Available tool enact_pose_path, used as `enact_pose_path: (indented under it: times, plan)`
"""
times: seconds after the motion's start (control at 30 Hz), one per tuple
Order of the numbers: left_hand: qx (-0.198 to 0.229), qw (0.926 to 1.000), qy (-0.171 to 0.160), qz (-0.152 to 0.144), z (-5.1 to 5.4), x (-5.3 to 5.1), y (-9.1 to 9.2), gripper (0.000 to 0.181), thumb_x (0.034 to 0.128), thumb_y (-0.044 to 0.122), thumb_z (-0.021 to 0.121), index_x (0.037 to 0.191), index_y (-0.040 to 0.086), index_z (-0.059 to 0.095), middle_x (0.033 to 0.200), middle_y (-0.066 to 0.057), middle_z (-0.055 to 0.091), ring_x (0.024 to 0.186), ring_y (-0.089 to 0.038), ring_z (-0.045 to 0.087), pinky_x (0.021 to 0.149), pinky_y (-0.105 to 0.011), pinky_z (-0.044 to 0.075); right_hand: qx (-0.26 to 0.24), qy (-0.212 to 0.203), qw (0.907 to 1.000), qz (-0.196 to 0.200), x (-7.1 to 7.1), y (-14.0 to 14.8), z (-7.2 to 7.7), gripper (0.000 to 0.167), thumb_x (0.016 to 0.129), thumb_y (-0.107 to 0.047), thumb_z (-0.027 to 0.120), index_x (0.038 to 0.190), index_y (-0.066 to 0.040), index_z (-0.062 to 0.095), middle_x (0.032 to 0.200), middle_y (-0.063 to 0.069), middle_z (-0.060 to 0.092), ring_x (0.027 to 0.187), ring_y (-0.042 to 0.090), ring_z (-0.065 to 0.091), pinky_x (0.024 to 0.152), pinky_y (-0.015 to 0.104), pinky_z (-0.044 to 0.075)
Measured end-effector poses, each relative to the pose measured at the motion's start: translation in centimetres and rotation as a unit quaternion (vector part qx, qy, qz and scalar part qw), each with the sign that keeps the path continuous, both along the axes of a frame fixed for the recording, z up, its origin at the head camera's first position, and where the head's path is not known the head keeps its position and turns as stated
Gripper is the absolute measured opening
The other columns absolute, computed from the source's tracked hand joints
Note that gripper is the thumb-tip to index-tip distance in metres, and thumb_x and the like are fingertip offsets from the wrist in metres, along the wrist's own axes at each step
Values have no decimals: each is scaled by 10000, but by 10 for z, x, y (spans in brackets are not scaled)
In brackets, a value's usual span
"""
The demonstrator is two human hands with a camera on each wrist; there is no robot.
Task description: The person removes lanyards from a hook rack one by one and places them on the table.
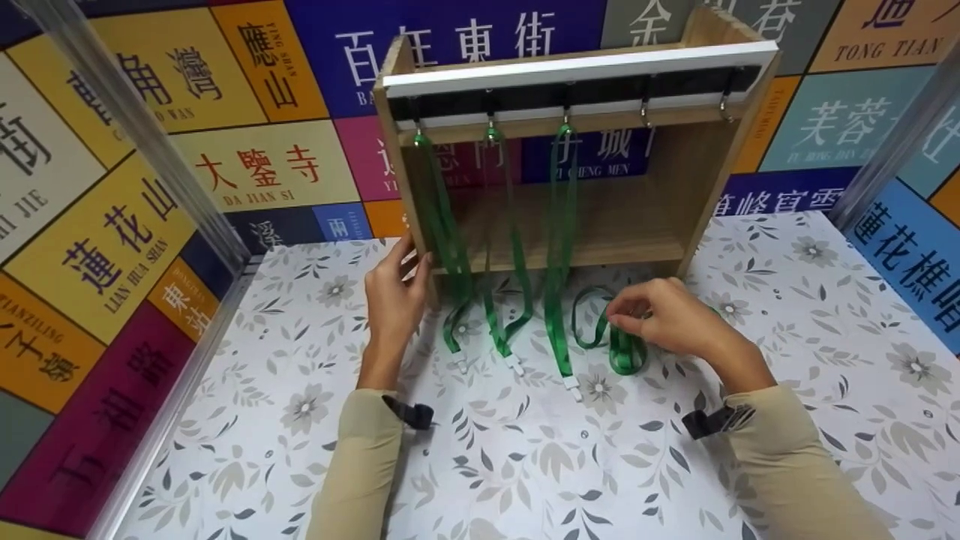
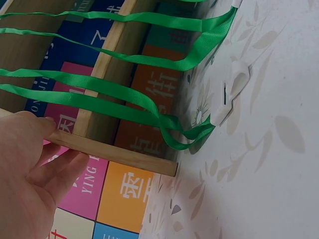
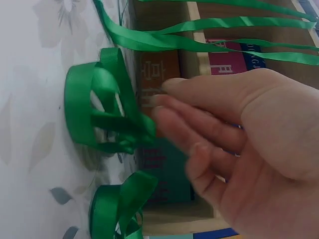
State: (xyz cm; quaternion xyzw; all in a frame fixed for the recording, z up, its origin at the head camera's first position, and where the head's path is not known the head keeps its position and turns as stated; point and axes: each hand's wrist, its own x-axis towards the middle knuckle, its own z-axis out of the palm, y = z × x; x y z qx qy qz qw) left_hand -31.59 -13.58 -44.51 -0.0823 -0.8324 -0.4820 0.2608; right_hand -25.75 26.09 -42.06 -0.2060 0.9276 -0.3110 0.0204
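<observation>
A wooden rack (image 1: pixel 667 217) stands on the table, with a row of metal hooks along its front. Green lanyards (image 1: pixel 556 300) with white clips hang from three of the hooks. My left hand (image 1: pixel 397 292) grips the rack's left side panel (image 2: pixel 129 157), thumb on one face and fingers on the other. Over a coiled green lanyard (image 3: pixel 79 109) on the table is my right hand (image 1: pixel 675 315), its fingers bent loosely. Between its fingertips the right wrist view shows no ribbon. Another coiled lanyard (image 3: pixel 104 211) lies beside the first, mostly hidden by that hand in the head view.
Two hooks at the right, one of them a bare hook (image 1: pixel 725 111), carry no lanyard. A floral-patterned cloth (image 1: pixel 525 465) covers the table. Behind stands a wall of coloured signs (image 1: pixel 262 172), and clear corner posts (image 1: pixel 150 127) rise at both sides.
</observation>
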Motion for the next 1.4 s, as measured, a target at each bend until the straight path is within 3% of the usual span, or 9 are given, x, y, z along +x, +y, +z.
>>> enact_pose_path:
  times: [0.1,0.2,0.4,0.53,0.63,0.77,1.0,1.2,1.4]
  plan:
    - [19,10000,-8,12,0,0,0,496,1069,244,710,1548,151,614,1456,-108,716,1235,-267,761,930,-378,667,-421,461,9975,-337,0,-7,6,109,1012,-154,777,1082,-108,845,969,41,832,853,177,744,734,211,591]
    - [52,10000,0,2,-1,0,0,498,1069,245,710,1548,151,614,1454,-111,716,1230,-274,761,926,-377,668,-969,936,9882,-725,0,-19,17,89,1004,-166,792,1057,-122,848,962,50,836,806,172,750,706,143,584]
    - [146,9999,17,-72,-1,-2,0,506,1064,252,718,1550,158,612,1451,-114,718,1225,-291,762,919,-381,670,-1866,2083,9513,-1296,-1,-53,50,89,981,-169,824,1021,-95,851,957,66,843,784,187,777,698,73,569]
    - [181,9998,67,-83,-1,-2,-1,511,1061,236,723,1550,138,610,1453,-132,713,1221,-306,762,919,-391,668,-2029,2682,9284,-1582,-6,-79,74,231,976,-232,838,1124,-55,841,1010,107,842,848,216,807,766,176,639]
    - [194,9998,62,-64,0,-2,-1,510,1061,227,723,1550,136,609,1459,-132,709,1226,-302,760,923,-386,666,-1746,2991,9199,-1838,-10,-95,88,363,975,-311,839,1212,-37,820,1059,143,839,901,260,822,828,352,682]
    - [171,9998,45,-69,1,-1,0,507,1062,229,721,1549,136,611,1457,-130,712,1228,-296,761,928,-388,666,-1089,3206,9159,-2156,-15,-110,100,471,984,-423,811,1235,-24,812,1084,172,836,925,306,824,835,486,683]
    - [105,9998,-119,-78,1,1,0,517,1068,235,712,1566,162,595,1470,-108,708,1242,-301,756,931,-406,667,-500,2777,9265,-2488,-23,-120,103,499,986,-501,785,1160,-37,843,1094,171,835,727,309,757,632,448,629]
    - [167,9997,-143,-93,2,1,0,532,1061,234,722,1572,163,588,1483,-104,698,1247,-290,756,948,-397,664,-536,2432,9370,-2451,-24,-122,103,310,1010,-351,793,1089,-60,864,1065,142,844,770,288,772,664,457,642]
    - [191,9996,-183,-123,5,0,1,548,1064,231,718,1586,155,568,1497,-107,688,1256,-284,753,969,-428,661,-1070,2871,9225,-2346,-19,-117,119,271,1020,-301,786,1062,-45,865,1025,130,848,858,276,817,752,429,669]
